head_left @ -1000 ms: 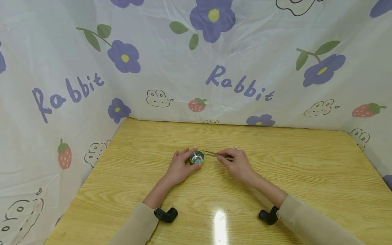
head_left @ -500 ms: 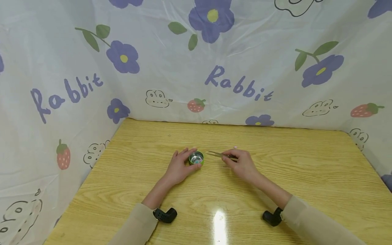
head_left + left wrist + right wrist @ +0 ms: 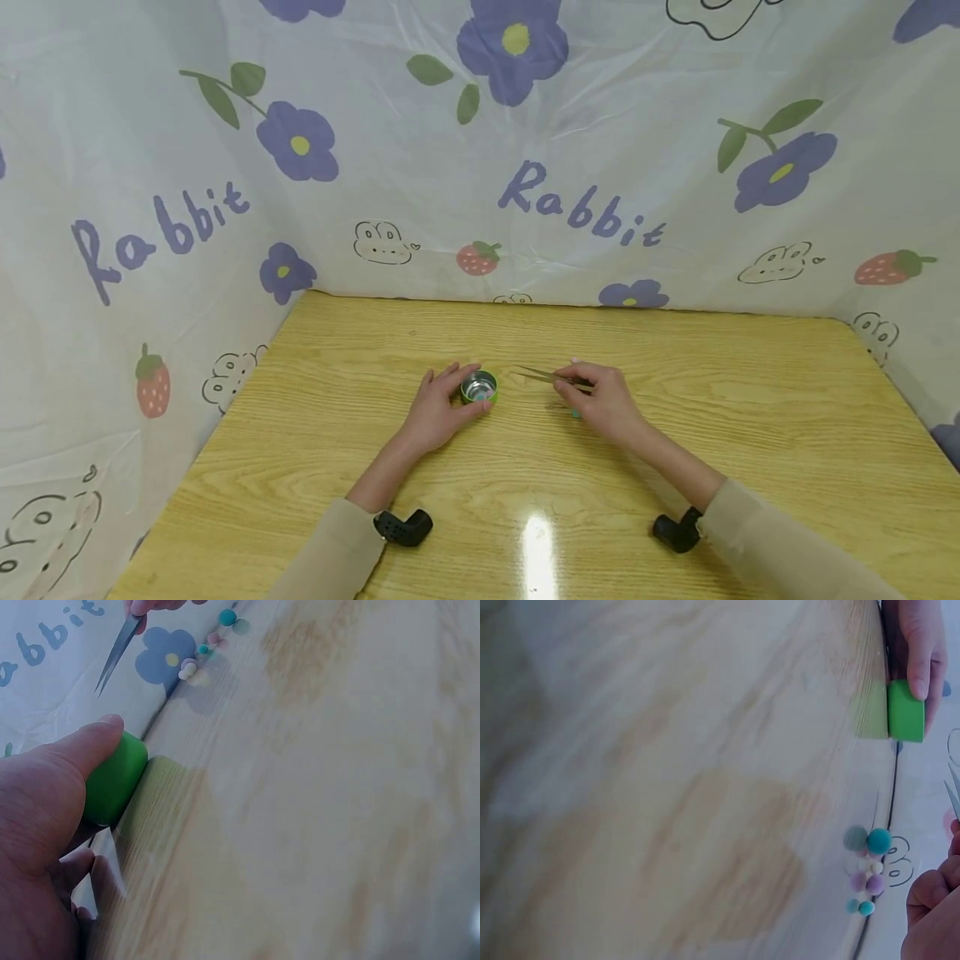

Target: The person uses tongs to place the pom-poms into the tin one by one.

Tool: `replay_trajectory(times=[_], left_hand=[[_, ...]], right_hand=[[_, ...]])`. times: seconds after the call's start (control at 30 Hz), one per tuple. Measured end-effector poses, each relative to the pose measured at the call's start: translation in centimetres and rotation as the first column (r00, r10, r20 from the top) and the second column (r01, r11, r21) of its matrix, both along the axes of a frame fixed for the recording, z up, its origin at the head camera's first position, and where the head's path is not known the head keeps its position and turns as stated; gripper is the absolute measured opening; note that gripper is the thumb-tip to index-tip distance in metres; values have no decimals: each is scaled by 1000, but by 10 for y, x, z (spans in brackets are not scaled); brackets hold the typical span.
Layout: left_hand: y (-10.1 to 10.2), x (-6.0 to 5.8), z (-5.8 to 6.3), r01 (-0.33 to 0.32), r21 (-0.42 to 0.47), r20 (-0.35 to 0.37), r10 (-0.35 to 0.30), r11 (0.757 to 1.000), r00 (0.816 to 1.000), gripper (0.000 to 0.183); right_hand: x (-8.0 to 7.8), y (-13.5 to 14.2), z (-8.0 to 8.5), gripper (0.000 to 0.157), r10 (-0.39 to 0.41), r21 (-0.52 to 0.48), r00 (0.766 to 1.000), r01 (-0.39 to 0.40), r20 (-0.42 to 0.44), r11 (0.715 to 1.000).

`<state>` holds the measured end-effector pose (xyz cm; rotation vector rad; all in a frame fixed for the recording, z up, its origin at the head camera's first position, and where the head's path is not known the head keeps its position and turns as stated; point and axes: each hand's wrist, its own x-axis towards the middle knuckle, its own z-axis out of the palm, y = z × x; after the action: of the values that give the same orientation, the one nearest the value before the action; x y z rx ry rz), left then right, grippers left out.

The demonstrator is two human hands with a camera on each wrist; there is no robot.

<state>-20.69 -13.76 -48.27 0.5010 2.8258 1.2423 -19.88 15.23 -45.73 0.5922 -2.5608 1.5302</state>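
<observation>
My left hand holds a small round green cup with a shiny metal inside, thumb on the near side and fingers on the far side. A few small pale and teal bits lie in the cup. To its right, my right hand pinches a pair of metal tweezers, tips pointing left toward the cup. The right wrist view shows the tweezer tips apart, with nothing visible between them. Near the right hand, several small balls lie on the table, among them a teal ball and a purple ball.
The wooden table carries a bright light reflection at its front. A white sheet with flowers and rabbits hangs behind and at the sides. Black wrist cameras sit at both sleeves.
My right hand has drawn the tweezers rightward, away from the cup. A teal ball now shows beside that hand in the head view. The left hand and cup stay in place.
</observation>
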Motion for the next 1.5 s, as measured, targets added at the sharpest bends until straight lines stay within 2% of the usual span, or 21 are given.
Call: replay_trajectory(times=[0.23,0.47,0.83,1.13,1.5], left_hand=[[-1,1,2,-1,3,1,1,1000,1000,66],[0,1,1,0,10,5,0,1000,1000,66],[0,1,1,1,23,-19,-1,1000,1000,66],[1,1,1,4,13,-17,-4,1000,1000,66],[1,1,2,4,21,-15,-4,1000,1000,66]], right_hand=[[-1,8,-2,18,-12,6,1000,12,-6,1000],[-2,19,-4,17,-41,53,999,43,-33,998],[-5,32,-5,17,-86,79,995,89,-43,993],[-7,42,-4,21,-126,111,992,125,3,986],[-11,64,-6,21,-163,180,987,162,-11,970]])
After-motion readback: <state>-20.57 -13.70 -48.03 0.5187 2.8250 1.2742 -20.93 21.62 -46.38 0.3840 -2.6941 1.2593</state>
